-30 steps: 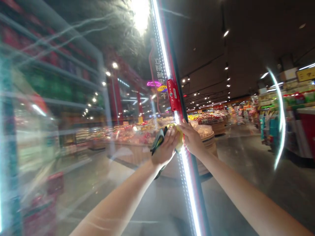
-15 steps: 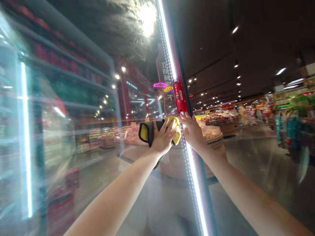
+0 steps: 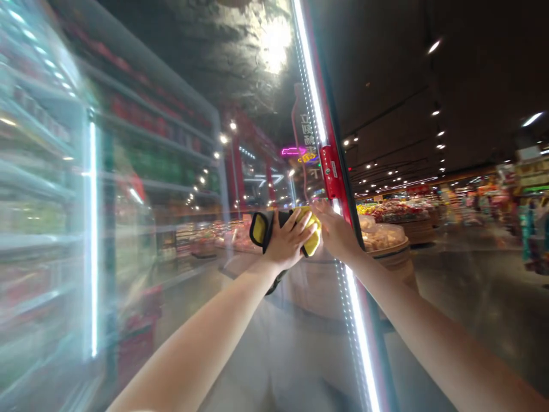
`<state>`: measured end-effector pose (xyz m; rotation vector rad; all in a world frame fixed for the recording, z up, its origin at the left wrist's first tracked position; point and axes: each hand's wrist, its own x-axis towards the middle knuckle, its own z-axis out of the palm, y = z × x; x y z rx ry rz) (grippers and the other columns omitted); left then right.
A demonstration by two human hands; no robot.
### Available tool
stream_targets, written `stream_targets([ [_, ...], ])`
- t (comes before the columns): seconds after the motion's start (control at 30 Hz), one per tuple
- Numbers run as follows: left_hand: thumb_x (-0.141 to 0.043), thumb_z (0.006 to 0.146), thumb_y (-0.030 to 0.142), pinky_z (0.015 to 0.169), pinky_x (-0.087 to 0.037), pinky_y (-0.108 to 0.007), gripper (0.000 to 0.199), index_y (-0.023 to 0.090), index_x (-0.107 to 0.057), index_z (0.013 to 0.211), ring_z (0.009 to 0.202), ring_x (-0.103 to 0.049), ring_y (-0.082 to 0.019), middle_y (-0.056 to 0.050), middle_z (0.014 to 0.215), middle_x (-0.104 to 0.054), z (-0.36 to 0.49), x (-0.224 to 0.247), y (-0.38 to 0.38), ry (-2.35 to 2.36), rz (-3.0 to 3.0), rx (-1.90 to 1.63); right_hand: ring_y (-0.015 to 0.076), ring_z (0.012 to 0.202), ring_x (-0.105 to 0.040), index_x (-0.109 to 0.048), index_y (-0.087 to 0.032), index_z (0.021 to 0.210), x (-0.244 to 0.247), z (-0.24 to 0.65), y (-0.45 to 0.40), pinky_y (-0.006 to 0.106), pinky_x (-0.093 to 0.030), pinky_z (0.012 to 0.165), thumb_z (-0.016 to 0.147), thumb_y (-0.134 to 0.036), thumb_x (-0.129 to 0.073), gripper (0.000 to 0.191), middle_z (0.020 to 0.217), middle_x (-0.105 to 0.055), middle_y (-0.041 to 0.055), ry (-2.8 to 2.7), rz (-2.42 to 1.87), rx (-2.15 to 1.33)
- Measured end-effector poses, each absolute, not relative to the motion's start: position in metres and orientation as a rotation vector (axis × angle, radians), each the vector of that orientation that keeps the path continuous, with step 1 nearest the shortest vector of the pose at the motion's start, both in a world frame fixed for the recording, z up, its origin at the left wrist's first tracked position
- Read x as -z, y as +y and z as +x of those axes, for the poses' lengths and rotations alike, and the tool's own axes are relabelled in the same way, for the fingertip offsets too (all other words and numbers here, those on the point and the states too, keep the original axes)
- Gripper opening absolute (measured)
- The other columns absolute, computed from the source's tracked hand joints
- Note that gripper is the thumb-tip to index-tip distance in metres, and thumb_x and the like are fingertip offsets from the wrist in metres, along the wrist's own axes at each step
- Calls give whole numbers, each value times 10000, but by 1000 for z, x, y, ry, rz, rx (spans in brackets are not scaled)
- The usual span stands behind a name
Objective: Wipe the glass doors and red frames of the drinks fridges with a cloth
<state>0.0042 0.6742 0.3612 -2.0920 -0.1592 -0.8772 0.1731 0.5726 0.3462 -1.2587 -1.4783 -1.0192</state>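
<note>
Our left hand, fingers spread wide, seems to press the cloth to the glass beside the light strip. Our right hand, fingers extended, looks empty. We judge work under way; how much is done or left, we cannot tell.

"What colours is the cloth?"
"Yellow, with black edging."
"And the light strip?"
"White, with a line of pale dots alongside."
"The fitting along it?"
"Red, with a pale label."
"And the neon shape?"
"Bright magenta."
</note>
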Motion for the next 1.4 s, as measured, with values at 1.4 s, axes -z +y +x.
stream_targets([
  [1.4,-564,956,392,1253,77,-658,651,374,-356,1572,1591,-108,-327,-21,1698,-254,-168,-352,719,-529,-2020,1040,274,1527,-323,-555,-156,1456,-342,29,625,527,-339,1244,916,-35,-429,568,1599,-426,128,-1731,-1219,1147],
])
